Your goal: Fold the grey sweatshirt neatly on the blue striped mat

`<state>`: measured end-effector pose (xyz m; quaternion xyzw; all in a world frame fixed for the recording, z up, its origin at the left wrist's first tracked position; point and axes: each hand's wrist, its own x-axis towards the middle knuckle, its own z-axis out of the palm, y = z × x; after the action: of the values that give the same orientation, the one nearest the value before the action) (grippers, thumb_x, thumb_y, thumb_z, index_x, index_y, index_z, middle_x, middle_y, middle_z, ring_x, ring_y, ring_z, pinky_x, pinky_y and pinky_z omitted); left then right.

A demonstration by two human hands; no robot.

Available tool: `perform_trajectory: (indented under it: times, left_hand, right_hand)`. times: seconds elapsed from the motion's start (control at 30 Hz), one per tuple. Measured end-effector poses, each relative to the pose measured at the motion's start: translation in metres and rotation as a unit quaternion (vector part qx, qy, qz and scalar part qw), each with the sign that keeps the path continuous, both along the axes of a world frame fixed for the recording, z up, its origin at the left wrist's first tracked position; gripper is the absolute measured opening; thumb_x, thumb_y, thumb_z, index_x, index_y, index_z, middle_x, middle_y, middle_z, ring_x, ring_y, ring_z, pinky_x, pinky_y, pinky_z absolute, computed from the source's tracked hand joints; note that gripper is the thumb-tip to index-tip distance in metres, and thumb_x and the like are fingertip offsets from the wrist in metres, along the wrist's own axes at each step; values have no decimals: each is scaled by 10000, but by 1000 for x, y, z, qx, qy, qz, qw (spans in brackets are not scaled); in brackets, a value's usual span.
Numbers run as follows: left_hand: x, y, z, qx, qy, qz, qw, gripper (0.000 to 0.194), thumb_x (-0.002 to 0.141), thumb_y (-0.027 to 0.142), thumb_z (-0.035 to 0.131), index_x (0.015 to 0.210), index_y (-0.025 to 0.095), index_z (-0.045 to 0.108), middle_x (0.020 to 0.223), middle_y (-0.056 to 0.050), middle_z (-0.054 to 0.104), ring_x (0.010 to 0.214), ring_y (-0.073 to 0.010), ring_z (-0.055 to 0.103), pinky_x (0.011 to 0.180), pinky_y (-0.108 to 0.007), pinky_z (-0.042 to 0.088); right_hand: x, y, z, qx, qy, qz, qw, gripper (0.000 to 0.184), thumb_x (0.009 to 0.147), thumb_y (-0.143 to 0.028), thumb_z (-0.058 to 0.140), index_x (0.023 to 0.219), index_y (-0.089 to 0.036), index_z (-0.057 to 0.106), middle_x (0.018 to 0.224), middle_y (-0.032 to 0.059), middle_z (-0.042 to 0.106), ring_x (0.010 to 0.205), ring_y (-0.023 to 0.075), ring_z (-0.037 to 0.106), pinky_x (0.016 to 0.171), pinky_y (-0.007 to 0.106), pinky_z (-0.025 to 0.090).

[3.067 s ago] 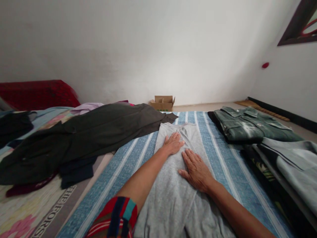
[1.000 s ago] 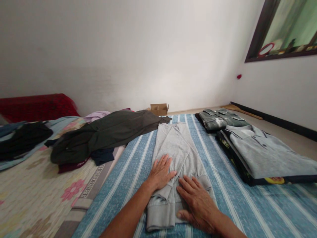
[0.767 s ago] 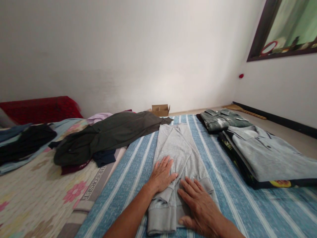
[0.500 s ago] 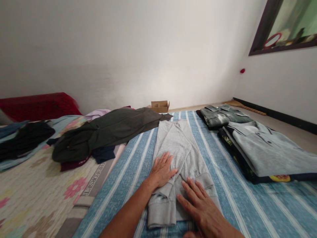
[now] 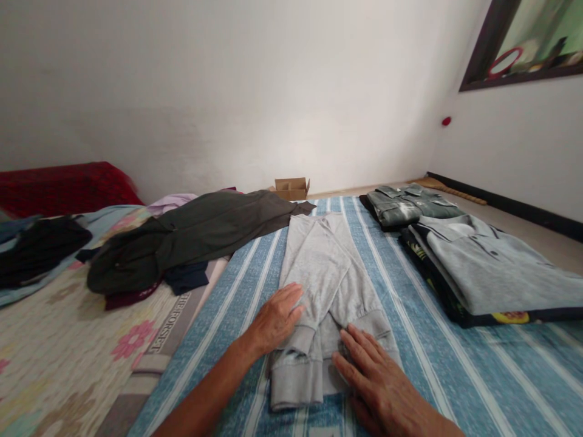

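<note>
A light grey long-sleeved garment [image 5: 319,261] lies folded lengthwise on the blue striped sheet [image 5: 237,291], its sleeves crossed over the body and ribbed cuffs toward me. My left hand [image 5: 277,317] rests at its left edge, fingers stretched out above a cuff. Over the lower right part lies my right hand [image 5: 371,367], fingers extended and the palm turned down. Neither hand grips the cloth. The garment's lower right corner is partly hidden by my right hand.
To the right sit a folded grey polo shirt [image 5: 496,261] on dark clothes and a folded grey-green garment [image 5: 410,205]. On the left, a dark olive garment [image 5: 214,224] lies across a floral mat [image 5: 91,340]. A cardboard box [image 5: 291,189] stands by the wall.
My left hand has slid left and toward me, from the garment's middle to its left edge. My right hand has shifted slightly right. The view has tilted a little.
</note>
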<state>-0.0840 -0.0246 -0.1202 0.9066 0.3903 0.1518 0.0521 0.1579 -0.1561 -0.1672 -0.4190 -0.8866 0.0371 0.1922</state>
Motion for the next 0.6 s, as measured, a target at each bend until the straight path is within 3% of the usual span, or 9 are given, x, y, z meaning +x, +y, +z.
perform_trajectory:
  times: [0.13, 0.23, 0.6]
  left_hand:
    - [-16, -25, 5, 7, 8, -60, 998, 374, 870, 172, 413, 1213, 163, 561, 1296, -89, 560, 1261, -198, 451, 1052, -371, 404]
    - [-28, -39, 11, 0, 29, -86, 996, 493, 789, 51, 379, 1239, 168, 541, 1322, -71, 542, 1284, -184, 423, 1057, -369, 400]
    - [-46, -59, 11, -15, 85, -94, 992, 740, 720, -9, 372, 1417, 238, 353, 1472, -49, 354, 1342, -225, 332, 1080, -435, 352]
  right_hand:
    - [-1, -2, -4, 12, -8, -6, 1000, 653, 714, -111, 510, 1357, -197, 438, 1468, 144, 321, 1373, 325, 195, 1061, 532, 300]
    - [1, -4, -4, 24, -18, 0, 1000, 640, 740, -97, 496, 1365, -213, 425, 1456, 141, 343, 1370, 306, 219, 1054, 514, 324]
    - [12, -9, -11, 55, 0, 8, 998, 625, 826, -176, 509, 1422, -226, 330, 1508, 128, 215, 1377, 319, 182, 1032, 504, 361]
